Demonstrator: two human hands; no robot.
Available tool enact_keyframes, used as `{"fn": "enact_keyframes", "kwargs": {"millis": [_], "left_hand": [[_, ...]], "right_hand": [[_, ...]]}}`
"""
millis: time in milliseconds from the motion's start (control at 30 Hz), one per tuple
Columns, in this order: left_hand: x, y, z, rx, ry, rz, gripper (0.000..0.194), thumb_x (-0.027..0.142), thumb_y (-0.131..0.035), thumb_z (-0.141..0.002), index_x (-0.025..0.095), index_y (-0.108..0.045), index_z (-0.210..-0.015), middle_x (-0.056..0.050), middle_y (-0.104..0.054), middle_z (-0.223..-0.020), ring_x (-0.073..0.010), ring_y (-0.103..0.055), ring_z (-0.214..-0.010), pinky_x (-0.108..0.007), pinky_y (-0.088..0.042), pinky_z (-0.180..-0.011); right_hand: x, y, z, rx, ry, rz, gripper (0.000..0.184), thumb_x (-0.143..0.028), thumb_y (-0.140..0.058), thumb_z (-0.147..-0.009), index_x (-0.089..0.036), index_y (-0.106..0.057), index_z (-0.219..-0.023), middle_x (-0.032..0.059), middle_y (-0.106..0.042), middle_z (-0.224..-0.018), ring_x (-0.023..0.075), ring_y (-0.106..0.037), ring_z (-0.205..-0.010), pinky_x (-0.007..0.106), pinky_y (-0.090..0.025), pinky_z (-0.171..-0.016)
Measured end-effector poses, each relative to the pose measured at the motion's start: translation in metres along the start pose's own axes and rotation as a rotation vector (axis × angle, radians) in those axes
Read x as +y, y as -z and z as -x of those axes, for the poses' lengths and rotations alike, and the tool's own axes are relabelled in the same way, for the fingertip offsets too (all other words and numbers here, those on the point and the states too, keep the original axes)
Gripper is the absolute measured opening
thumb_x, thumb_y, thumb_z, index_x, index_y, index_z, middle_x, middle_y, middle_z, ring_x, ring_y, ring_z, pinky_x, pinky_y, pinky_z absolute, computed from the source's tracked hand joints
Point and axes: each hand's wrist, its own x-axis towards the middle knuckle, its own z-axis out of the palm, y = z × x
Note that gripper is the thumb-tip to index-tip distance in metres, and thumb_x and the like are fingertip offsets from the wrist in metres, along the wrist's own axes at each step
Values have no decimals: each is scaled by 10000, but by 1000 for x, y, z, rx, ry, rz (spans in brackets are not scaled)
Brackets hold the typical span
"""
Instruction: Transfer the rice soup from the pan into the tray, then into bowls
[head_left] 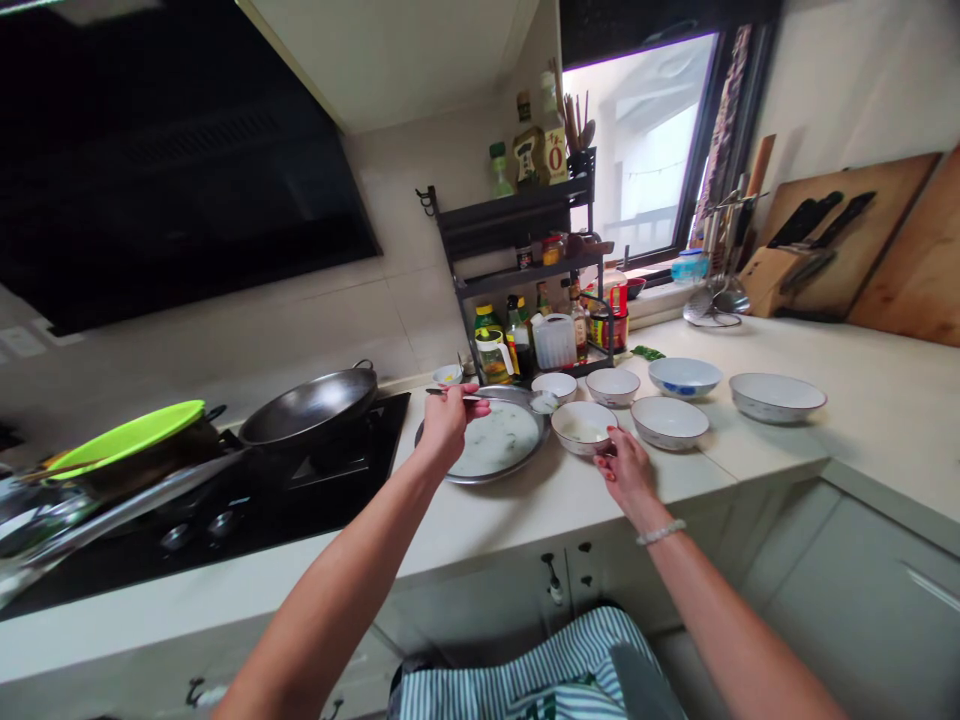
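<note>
Gripping a metal serving spoon by its handle, the left hand is closed, palm down, with the spoon's white-filled head reaching past the rim of one round metal pan toward the bowls. White liquid with a few green bits fills the pan, which sits on the counter just right of the cooktop; the hand and forearm cover part of its left side. The right hand is partly curled, fingers pinching the right side of one thin-rimmed white bowl, which stands upright on the counter just beside the pan. What lies inside that bowl is pale and hard to make out. One beaded bracelet circles the right wrist.

Five more bowls stand around the held one, making six: a back-left bowl partly hidden by the spoon, a back-middle bowl, a front bowl, a blue-patterned bowl and a far-right bowl.

Behind them rises one dark three-tier rack, its bottles overlapping too much to count surely. Leftward, the cooktop shows two knobs and bears one wok, near a lime-green basin; clutter at the left edge is cut off and blurred. Rightward stand one knife block and two wooden boards, the outer one cut off.
</note>
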Motion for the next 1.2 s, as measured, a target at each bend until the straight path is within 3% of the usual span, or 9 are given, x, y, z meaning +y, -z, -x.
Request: {"fn": "enact_keyframes", "kwargs": {"millis": [167, 300, 400, 533, 667, 767, 933, 1067, 1200], "left_hand": [[-15, -17, 3, -124, -100, -61, 172, 136, -476, -873, 100, -635, -820, -29, -648, -562, -145, -674, -524, -284, -602, -638], [-34, -19, 11, -313, -266, -208, 205, 252, -483, -912, 117, -636, -925, -18, -654, -578, -162, -669, -518, -285, -582, -584], [-46, -13, 19, -481, -435, -374, 256, 309, -454, -958, 136, -638, -997, -24, -673, -633, -158, -675, -554, -263, -559, -575], [-54, -2, 26, -684, -778, -591, 260, 273, -417, -988, 173, -645, -1061, -25, -686, -728, -141, -663, -644, -281, -556, -700], [-59, 2, 28, -800, -986, -645, 263, 245, -422, -979, 185, -647, -1099, -37, -681, -784, -155, -645, -702, -303, -550, -724], [-62, 1, 28, -727, -892, -569, 256, 277, -445, -977, 186, -664, -1072, -40, -690, -774, -153, -652, -658, -305, -557, -702], [-57, 4, 14, -341, -464, -190, 301, 382, -480, -951, 149, -663, -1008, -63, -709, -688, -190, -700, -594, -310, -582, -613], [-47, 29, -4, -81, -349, -65, 275, 367, -530, -872, 133, -662, -929, -50, -706, -653, -192, -711, -581, -333, -605, -642], [-47, 66, -9, -48, -336, -190, 320, 400, -564, -840, 112, -665, -934, -44, -688, -614, -213, -713, -577, -345, -605, -609]], "right_hand": [[-2, -1, 2, 2, -1, -1, 325, -376, -769, -605, -211, -546, -773, -73, -535, -547, 57, -449, -353, 134, -194, -281], [-2, -1, 1, 12, -8, 3, 318, -367, -768, -602, -207, -553, -773, -74, -532, -542, 58, -448, -350, 136, -197, -279], [-1, 0, 1, 16, -4, 5, 315, -367, -764, -602, -206, -554, -772, -73, -532, -534, 60, -450, -350, 135, -198, -278], [0, 0, 1, 19, -3, 19, 310, -369, -756, -610, -205, -565, -790, -69, -541, -535, 63, -456, -355, 133, -196, -278], [0, 0, 0, 17, -11, 12, 326, -374, -758, -608, -208, -564, -811, -66, -552, -546, 62, -452, -356, 135, -193, -279], [0, 0, 0, 17, -14, 17, 337, -378, -767, -609, -209, -561, -816, -66, -549, -544, 63, -454, -358, 135, -191, -282], [-1, -1, 0, 10, -6, 8, 347, -386, -769, -596, -212, -542, -792, -76, -528, -538, 64, -454, -352, 137, -185, -280], [-2, -1, 1, 2, -4, 0, 355, -386, -768, -591, -211, -540, -799, -74, -538, -551, 56, -438, -343, 140, -182, -279], [-3, -1, 1, 8, -4, 5, 366, -389, -773, -587, -210, -548, -813, -73, -536, -555, 57, -443, -351, 138, -185, -282]]}}
